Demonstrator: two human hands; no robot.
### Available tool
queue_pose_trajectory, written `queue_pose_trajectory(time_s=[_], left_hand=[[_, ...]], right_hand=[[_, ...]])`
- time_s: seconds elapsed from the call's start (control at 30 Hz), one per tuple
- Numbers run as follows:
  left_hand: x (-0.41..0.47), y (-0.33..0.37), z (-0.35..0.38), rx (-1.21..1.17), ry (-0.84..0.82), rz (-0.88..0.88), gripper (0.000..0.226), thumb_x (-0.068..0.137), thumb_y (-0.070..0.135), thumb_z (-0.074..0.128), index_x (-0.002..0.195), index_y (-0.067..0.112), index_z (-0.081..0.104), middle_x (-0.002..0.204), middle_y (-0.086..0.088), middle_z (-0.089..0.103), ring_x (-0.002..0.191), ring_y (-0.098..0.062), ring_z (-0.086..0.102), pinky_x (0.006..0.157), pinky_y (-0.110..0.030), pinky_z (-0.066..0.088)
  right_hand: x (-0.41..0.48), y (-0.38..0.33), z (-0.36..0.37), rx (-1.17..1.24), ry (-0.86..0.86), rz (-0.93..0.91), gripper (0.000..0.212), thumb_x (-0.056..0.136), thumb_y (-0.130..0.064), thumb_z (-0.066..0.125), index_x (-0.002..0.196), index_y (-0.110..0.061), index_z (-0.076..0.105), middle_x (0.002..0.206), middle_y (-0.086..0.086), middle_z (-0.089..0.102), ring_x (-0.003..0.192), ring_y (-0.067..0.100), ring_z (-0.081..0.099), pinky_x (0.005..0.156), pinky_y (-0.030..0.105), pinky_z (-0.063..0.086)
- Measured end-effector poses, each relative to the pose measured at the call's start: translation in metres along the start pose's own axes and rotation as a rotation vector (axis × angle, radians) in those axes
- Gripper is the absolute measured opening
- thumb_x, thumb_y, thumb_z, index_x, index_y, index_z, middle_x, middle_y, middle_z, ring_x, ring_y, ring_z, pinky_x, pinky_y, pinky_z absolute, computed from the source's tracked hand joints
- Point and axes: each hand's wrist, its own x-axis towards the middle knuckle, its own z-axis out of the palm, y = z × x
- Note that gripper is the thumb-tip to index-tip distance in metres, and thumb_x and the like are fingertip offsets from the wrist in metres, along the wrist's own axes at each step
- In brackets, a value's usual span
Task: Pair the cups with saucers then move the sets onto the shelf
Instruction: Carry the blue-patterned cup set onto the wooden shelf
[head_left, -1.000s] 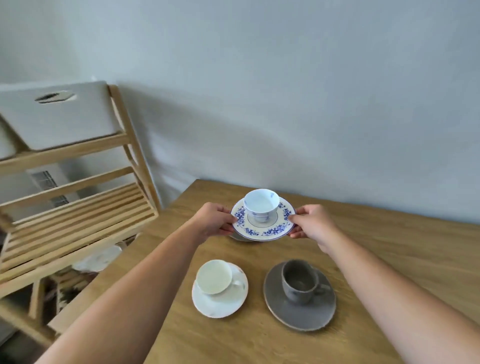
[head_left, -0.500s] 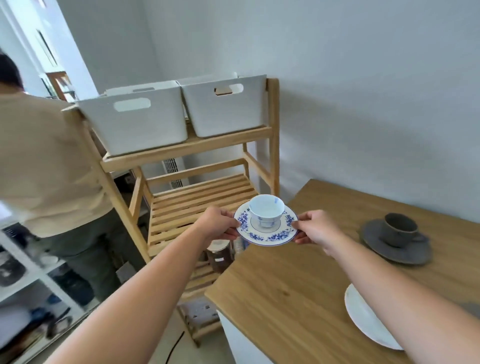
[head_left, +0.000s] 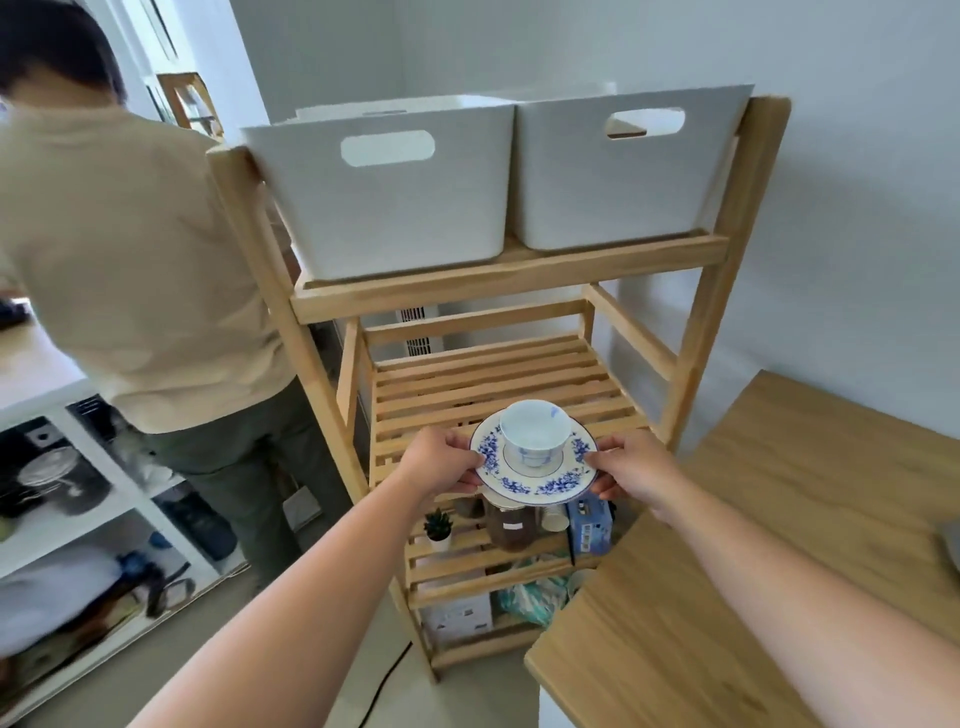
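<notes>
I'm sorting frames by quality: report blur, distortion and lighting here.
Head view: wide-angle bending bows the shelf posts outward; left edge, with the bystander, is motion-smeared; the cup and saucer stay sharp; soft daylight, no glare on the white bins.

We hold the saucer (head_left: 535, 480) with its cup (head_left: 535, 434) in both hands (head_left: 441, 462) (head_left: 631, 467) before the wooden shelf (head_left: 483, 387).

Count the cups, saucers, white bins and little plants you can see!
Cups: 1, the cup on the saucer
Saucers: 1, the blue-flowered saucer in both hands
White bins: 2, and
Little plants: 1
Total: 5
</notes>
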Motion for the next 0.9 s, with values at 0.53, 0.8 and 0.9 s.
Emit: queue_pose_trajectory(time_s=[0.53,0.8,0.9], left_hand=[[0.124,-0.064,-0.016,-0.078,0.198,-0.128,0.011,0.089,0.007,0.058,0.097,0.01,0.064,0.079,-0.005,0.069,0.068,-0.014,0.066,0.061,-0.025,0.057],[0.191,-0.075,-0.021,-0.067,0.385,-0.077,0.021,0.088,0.016,0.061,0.108,0.014,0.068,0.101,-0.006,0.073,0.088,-0.021,0.071,0.08,-0.041,0.06],[0.211,-0.074,-0.022,-0.052,0.439,-0.09,0.027,0.089,0.019,0.062,0.115,0.013,0.066,0.108,-0.006,0.071,0.093,-0.023,0.069,0.081,-0.04,0.059]], right_hand=[[0.145,0.0,0.085,-0.106,-0.153,0.059,0.02,0.088,-0.009,0.06,0.107,-0.002,0.06,0.071,0.013,0.068,0.049,0.015,0.063,0.043,0.022,0.052],[0.212,-0.014,0.116,-0.125,-0.115,-0.021,0.013,0.087,-0.01,0.061,0.1,-0.007,0.059,0.07,0.012,0.067,0.053,0.019,0.062,0.055,0.03,0.057],[0.232,-0.019,0.124,-0.136,-0.112,-0.028,0.013,0.087,-0.009,0.062,0.1,-0.008,0.06,0.072,0.011,0.067,0.053,0.018,0.062,0.056,0.03,0.057]])
